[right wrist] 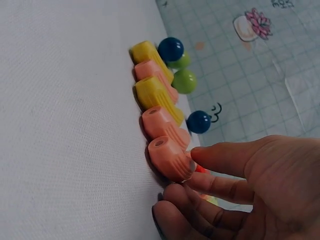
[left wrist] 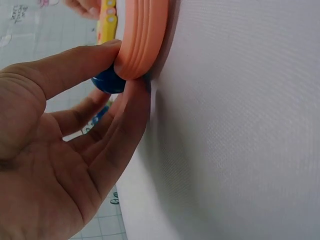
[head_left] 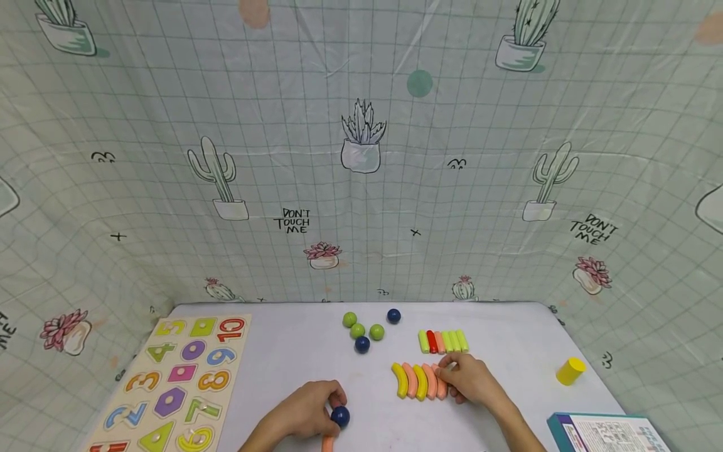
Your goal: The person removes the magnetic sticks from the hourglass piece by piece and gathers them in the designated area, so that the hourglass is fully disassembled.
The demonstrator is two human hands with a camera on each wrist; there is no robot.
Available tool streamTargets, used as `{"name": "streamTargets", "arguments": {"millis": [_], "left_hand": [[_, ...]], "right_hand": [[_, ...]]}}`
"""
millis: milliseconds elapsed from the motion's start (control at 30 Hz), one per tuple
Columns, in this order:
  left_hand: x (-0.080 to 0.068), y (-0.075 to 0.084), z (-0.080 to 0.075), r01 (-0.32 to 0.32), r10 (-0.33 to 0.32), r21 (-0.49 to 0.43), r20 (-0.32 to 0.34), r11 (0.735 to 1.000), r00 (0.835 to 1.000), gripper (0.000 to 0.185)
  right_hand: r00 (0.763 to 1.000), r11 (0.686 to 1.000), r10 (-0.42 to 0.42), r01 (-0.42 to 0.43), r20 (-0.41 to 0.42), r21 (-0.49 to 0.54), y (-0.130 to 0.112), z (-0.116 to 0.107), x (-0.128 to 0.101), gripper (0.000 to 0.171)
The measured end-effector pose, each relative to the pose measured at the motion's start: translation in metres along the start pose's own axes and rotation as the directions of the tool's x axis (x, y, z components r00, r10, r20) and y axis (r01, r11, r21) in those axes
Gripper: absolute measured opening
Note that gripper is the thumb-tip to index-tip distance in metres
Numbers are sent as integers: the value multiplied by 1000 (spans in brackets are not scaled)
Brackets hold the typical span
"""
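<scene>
the white table [head_left: 294,351] fills the lower part of the head view, with a number puzzle board [head_left: 175,386] at about 8 o'clock, its near end cut off by the frame edge. at 4 o'clock only a corner of a printed box [head_left: 610,433] shows. the right hand [head_left: 469,380] rests at the 3 o'clock end of a row of curved pieces [head_left: 418,381], yellow and salmon, its loosely bent fingers touching the last salmon one [right wrist: 169,159] without closing round it; the hand hides that end of the row in the head view. the left hand [head_left: 307,411], near 6 o'clock, pinches a salmon curved piece [left wrist: 142,37] between thumb and fingers, most of it hidden from the head camera, with a dark blue ball [head_left: 340,416] tucked against the fingertips; whether the ball is gripped too is hard to make out. at 12 o'clock from the row lies a line of straight sticks [head_left: 443,341], and at 11 o'clock a cluster of green and blue balls [head_left: 364,329]. a yellow cylinder [head_left: 570,370] stands alone at 3 o'clock.
</scene>
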State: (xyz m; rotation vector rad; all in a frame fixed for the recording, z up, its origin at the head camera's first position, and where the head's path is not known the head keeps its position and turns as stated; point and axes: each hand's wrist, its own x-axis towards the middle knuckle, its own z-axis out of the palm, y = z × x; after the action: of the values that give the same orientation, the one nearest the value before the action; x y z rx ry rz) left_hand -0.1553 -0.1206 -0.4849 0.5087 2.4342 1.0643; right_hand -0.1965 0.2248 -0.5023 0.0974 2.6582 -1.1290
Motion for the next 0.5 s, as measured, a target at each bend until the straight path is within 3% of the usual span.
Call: {"name": "streamTargets", "arguments": {"millis": [167,367,500], "left_hand": [[1,-1,0,34,-33,46,-27,998,999,37],[0,-3,1,69,-66,74,-53,995,996,33],[1,-2,2,63,-60,57,-45,996,997,32]], "right_hand": [[999,999,-11,10,-41,-34,0,-1,0,16],[982,988,-130,117,-139,-99,-10,-2,-2,19],[962,962,-272,271,-14,-23,-28,8,-9,14]]}}
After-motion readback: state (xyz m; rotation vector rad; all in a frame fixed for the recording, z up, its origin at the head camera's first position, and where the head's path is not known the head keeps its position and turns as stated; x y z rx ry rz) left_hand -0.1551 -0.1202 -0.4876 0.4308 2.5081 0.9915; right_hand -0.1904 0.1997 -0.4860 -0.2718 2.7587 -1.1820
